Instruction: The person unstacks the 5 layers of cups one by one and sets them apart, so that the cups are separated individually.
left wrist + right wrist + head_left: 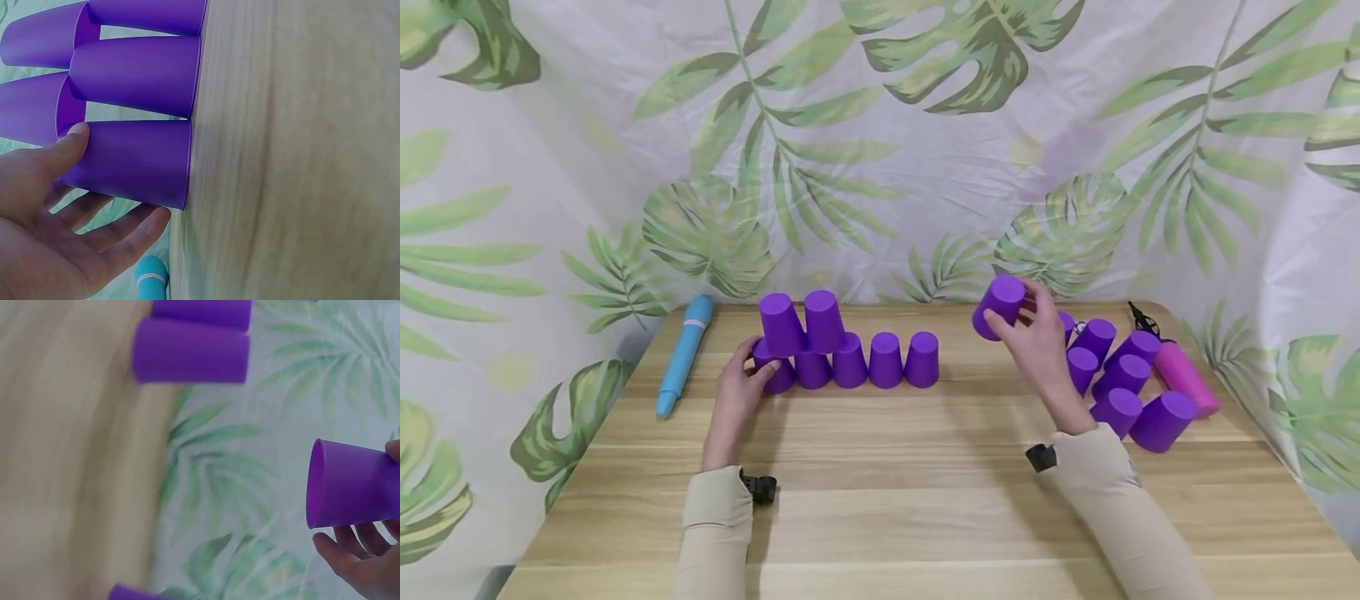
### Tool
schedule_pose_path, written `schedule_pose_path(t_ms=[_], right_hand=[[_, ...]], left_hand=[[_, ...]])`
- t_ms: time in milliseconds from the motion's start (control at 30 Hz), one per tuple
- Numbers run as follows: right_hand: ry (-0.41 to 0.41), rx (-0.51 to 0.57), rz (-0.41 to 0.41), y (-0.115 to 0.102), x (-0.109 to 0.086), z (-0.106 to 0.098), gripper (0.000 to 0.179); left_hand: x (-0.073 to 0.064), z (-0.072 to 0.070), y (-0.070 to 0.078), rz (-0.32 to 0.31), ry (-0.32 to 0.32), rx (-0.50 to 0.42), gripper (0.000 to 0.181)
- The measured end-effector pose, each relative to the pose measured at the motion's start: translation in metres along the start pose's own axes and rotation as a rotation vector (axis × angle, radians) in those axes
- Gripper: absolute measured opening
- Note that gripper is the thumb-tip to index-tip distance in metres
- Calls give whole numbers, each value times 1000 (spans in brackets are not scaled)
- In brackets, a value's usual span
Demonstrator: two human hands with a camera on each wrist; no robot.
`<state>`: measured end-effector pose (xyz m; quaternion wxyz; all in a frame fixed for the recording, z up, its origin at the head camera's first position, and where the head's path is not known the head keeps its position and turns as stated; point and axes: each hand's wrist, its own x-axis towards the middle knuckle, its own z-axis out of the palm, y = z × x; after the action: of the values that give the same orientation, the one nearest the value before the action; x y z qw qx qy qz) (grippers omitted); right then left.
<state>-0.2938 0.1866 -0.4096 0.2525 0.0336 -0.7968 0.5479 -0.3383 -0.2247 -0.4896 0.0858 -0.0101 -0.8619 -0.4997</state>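
While one purple cup (1000, 304) hangs tilted, mouth down, over the counter (887, 475), grasped by the right grip (1033, 337), the left grip (741, 387) has thumb and fingers around the end cup (134, 162) of a five-cup row (886, 362); two upper cups (824, 321) sit on its left part; more cups (1122, 377) right, near a pink cylinder (1185, 379); blue stick (685, 358) far left

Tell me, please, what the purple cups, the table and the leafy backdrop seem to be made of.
The purple cups: probably plastic, smooth and satin, judging by the even colour and thin rims.
The table: wood or wood-look laminate, low in sheen; streaked grain shows, but cannot settle which.
The leafy backdrop: most likely printed fabric, since it hangs wrinkled, though plastic sheeting is possible.
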Motion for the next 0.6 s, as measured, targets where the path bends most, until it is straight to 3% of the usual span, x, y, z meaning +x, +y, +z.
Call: schedule_pose_path(t_ms=[333,600], right_hand=[[-51,-294,196,43,-17,-29,65],[-99,-373,253,60,-22,-36,65]], left_hand=[[-1,-3,1,13,-6,23,54],[-1,-1,1,9,-12,26,54]])
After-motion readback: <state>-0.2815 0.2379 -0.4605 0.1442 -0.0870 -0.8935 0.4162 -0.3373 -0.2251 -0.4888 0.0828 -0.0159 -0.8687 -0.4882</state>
